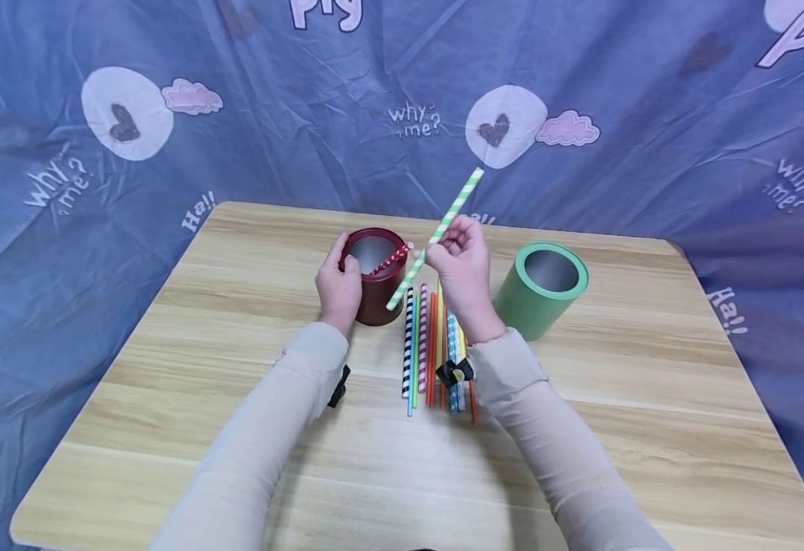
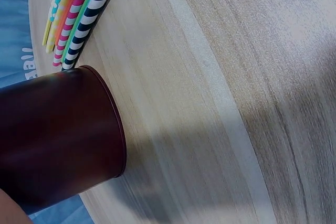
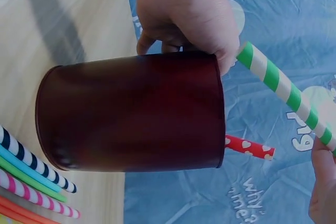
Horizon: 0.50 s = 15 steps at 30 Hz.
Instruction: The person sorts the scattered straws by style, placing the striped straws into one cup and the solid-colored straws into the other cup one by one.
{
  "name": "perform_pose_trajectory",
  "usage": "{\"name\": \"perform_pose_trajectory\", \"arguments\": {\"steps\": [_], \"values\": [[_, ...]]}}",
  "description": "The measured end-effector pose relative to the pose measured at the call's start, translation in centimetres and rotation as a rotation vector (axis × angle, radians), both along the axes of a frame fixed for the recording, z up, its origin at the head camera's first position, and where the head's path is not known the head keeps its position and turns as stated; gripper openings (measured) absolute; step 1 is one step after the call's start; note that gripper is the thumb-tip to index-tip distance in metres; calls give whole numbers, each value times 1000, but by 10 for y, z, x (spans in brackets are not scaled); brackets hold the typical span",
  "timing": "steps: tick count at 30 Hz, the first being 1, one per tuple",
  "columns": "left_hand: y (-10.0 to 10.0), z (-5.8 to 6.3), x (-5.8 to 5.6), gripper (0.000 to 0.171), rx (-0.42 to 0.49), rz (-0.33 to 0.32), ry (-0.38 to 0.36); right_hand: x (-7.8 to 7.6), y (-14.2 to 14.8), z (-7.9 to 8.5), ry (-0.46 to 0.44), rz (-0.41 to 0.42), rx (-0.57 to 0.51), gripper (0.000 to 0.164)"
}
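My left hand [image 1: 341, 285] holds the dark red can [image 1: 378, 300] by its left side, with the thumb near the rim. Inside that can leans a red straw with pale hearts [image 1: 392, 259], its upper end poking past the rim. Between thumb and fingers of my right hand [image 1: 462, 268] is a green-and-white striped straw [image 1: 454, 208], slanted, its lower end in front of the can's right side. The right wrist view shows this striped straw [image 3: 283, 88] outside the can [image 3: 131, 114], beyond the rim. The left wrist view shows mostly the can's side [image 2: 58, 135].
Several straws lie side by side on the wooden table [image 1: 236, 428], among them a black-and-white striped straw [image 1: 407, 344] and a pink striped straw [image 1: 423, 344]. To their right stands a green can [image 1: 533, 306]. A blue printed cloth [image 1: 271, 115] hangs behind the table.
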State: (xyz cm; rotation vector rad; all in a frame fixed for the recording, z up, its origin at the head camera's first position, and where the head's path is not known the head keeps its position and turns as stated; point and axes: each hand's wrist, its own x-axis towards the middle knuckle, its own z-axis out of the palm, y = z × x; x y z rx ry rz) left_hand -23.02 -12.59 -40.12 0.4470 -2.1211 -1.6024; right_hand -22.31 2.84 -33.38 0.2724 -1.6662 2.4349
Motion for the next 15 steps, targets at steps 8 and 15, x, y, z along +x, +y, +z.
{"name": "perform_pose_trajectory", "arguments": {"steps": [8, 15], "values": [[0, 1, 1, 44, -14, -1, 9, -2, -5, 8, 119, -75, 43, 38], [0, 0, 0, 44, -5, 0, 16, -7, -12, 9, 204, -132, 11, 41]]}}
